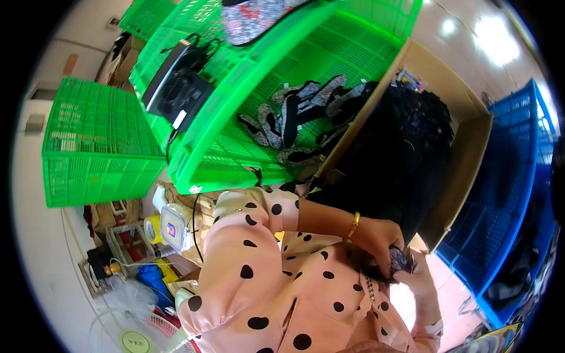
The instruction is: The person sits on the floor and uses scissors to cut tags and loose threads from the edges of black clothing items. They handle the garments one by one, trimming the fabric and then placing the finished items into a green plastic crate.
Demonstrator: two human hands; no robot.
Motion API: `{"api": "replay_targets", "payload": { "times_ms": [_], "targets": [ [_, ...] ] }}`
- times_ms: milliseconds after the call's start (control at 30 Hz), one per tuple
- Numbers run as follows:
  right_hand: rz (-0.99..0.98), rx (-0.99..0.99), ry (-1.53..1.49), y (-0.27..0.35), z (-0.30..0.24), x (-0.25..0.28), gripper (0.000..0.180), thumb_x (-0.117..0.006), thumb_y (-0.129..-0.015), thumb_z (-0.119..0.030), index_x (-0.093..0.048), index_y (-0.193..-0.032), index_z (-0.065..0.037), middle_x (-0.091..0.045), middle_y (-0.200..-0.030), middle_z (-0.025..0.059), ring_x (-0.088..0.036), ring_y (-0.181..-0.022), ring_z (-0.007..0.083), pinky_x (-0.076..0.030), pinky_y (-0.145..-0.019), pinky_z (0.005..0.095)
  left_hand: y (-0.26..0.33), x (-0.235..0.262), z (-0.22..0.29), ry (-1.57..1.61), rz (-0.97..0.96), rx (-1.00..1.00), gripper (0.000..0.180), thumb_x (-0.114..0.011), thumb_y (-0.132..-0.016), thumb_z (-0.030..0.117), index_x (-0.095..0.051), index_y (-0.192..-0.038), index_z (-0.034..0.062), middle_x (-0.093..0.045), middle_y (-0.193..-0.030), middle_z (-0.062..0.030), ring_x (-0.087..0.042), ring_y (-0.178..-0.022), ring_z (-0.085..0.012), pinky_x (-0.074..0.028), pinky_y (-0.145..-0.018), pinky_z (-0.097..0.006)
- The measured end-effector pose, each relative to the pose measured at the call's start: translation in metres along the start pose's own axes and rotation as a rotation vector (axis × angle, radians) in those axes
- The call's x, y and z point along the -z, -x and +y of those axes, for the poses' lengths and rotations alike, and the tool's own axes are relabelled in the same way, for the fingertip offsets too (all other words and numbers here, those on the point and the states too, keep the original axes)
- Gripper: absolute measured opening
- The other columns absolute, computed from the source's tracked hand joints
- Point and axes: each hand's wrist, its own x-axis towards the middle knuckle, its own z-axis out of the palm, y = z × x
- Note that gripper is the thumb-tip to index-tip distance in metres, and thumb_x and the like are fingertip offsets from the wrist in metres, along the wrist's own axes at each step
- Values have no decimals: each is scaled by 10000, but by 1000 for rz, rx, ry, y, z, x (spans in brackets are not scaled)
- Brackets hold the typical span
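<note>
My left hand (379, 240), with a gold bracelet at the wrist, is closed around a small speckled grey and black slipper (399, 259). From the other side my right hand (419, 281) grips the same slipper, its fingers curled against it. Much of the slipper is covered by the fingers, and both hands hold it close to my body. Just beyond them stands an open cardboard box (479, 147) with black fluffy material (388, 159) inside. Several similar speckled slippers (288, 120) lie in the large green crate (235, 106) to the left of the box.
A black device (179, 88) with cables hangs at the green crate's side, and a speckled fabric piece (259, 20) lies over its rim. Another green crate (103, 144) stands left. A blue crate (494, 206) is at the right. A fan (138, 338) sits lower left, near a clear-lidded container (175, 226).
</note>
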Motion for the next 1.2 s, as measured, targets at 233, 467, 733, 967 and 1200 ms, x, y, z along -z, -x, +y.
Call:
{"api": "replay_targets", "payload": {
  "times_ms": [233,467,733,967,1200],
  "targets": [
    [394,-119,-258,3,12,-38,229,-582,-814,10,-648,-1033,20,-674,-936,63,-630,-825,137,-496,-782,267,-13,2,-38,-209,-11,-155,312,-769,-734,229,-638,-884,-11,-642,-784,-125,-630,-738,-210,-478,-640,-336],
    [535,73,-31,-42,18,0,133,-587,-769,48,-643,-858,-33,-632,-815,14,-593,-706,106,-480,-696,226,-38,15,-60,-356,279,-155,245,-657,-691,92,-561,-892,-10,-619,-847,-188,-616,-813,-317,-468,-685,-387],
    [576,95,-262,-132,-15,44,117,-613,-749,36,-572,-774,-71,-559,-718,9,-552,-610,135,-479,-565,267,-70,83,-47,-479,672,-189,158,-614,-699,8,-550,-843,16,-612,-693,-202,-636,-683,-394,-480,-593,-449],
    [403,301,777,-80,-33,26,355,-806,-687,-137,-536,-887,-21,-488,-829,38,-480,-729,158,-433,-687,268,-40,92,-39,-629,502,-281,184,-644,-708,10,-517,-836,46,-590,-694,-176,-595,-707,-409,-436,-599,-433],
    [208,469,1084,-64,-46,16,535,-873,-565,-155,-540,-950,11,-523,-953,116,-525,-776,249,-472,-703,323,-25,80,-40,-597,472,-351,205,-666,-707,12,-494,-809,59,-568,-672,-151,-579,-665,-385,-425,-575,-420]
  ]
}}
